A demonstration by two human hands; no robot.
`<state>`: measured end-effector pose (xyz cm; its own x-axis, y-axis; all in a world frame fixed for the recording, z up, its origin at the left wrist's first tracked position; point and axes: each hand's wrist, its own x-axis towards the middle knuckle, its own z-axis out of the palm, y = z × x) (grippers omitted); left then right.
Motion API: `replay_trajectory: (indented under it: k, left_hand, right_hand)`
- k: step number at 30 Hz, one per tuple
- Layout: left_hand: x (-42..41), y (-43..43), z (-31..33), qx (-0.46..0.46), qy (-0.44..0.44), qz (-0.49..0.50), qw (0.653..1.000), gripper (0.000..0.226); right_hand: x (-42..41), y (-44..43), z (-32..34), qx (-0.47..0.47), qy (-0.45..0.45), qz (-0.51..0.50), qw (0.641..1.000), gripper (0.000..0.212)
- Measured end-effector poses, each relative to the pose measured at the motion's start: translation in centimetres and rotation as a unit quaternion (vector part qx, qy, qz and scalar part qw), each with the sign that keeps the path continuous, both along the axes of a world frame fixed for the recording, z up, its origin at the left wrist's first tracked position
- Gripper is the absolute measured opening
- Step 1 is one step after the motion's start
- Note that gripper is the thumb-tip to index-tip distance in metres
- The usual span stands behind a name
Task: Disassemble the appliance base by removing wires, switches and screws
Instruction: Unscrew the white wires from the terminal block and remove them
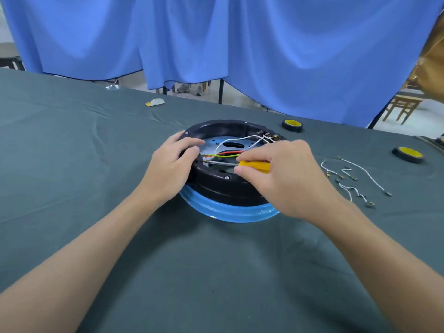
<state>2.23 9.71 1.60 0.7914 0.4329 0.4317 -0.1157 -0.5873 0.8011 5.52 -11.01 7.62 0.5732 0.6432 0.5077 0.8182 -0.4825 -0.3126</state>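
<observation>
Appliance base, round black plastic with blue rim, resting on grey-green tablecloth. Left hand curls over base's left wall, gripping it; right hand pinches yellow-handled screwdriver, shaft inside base. Loose white wires lie right of base.

The appliance base is smooth, glossy black plastic, with a shiny blue lower rim and a bright metal plate inside. The screwdriver has a translucent yellow plastic handle and a polished metal shaft. The table cover is matt, creased grey-green cloth, the curtain is smooth blue fabric, and the chair looks like bare wood.
</observation>
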Motion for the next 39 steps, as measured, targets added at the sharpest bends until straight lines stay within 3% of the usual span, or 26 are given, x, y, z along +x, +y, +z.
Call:
replay_trajectory:
  k: [25,39]
  left_hand:
    - [0.0,-0.3,-0.4,0.0,0.004,0.001,1.0,0.03]
    - [-0.2,-0.7,-0.4,0.004,0.014,0.012,1.0,0.031]
  right_hand:
    - [0.5,0.3,-0.9,0.01,0.004,0.043,0.999,0.02]
    - [-1.1,0.8,0.2,-0.106,-0.088,0.02,0.99,0.031]
